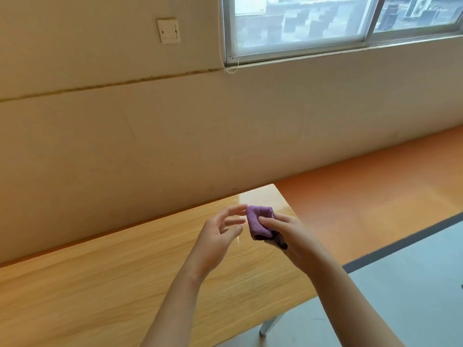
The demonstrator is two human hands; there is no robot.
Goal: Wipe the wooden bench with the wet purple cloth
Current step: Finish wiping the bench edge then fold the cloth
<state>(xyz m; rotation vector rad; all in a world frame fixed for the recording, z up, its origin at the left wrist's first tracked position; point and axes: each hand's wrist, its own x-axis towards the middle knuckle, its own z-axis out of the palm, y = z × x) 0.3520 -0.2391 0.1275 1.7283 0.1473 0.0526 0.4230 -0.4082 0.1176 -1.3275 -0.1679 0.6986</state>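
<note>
While the purple cloth (259, 221) was folded into a small thick pad, it sat in the right hand (293, 236), pinched between a digit laid across its near face and the fingers curled behind it, with a dark hem poking out below the palm. The left hand (218, 236) hung just to the left of that pad, holding nothing, its fingers loosely spread and slightly bent; its topmost fingertip reached the cloth's upper corner, though whether it touched could not be told. Both hands were raised above the wooden bench (100, 284), so the cloth was held off the wood, which lay directly beneath and stretched away mostly to the left of both hands. Only a short, glossy stretch of bench remained beyond the right hand before its end; whether that gloss was water or window glare was unclear. The pad's long axis ran roughly away from the person, across the bench's length. The right hand, already gripping the cloth, looked the likelier one to wipe: it would probably need to lower the pad flat onto the wood below and sweep leftward along the grain, with the left hand drawn clear.
</note>
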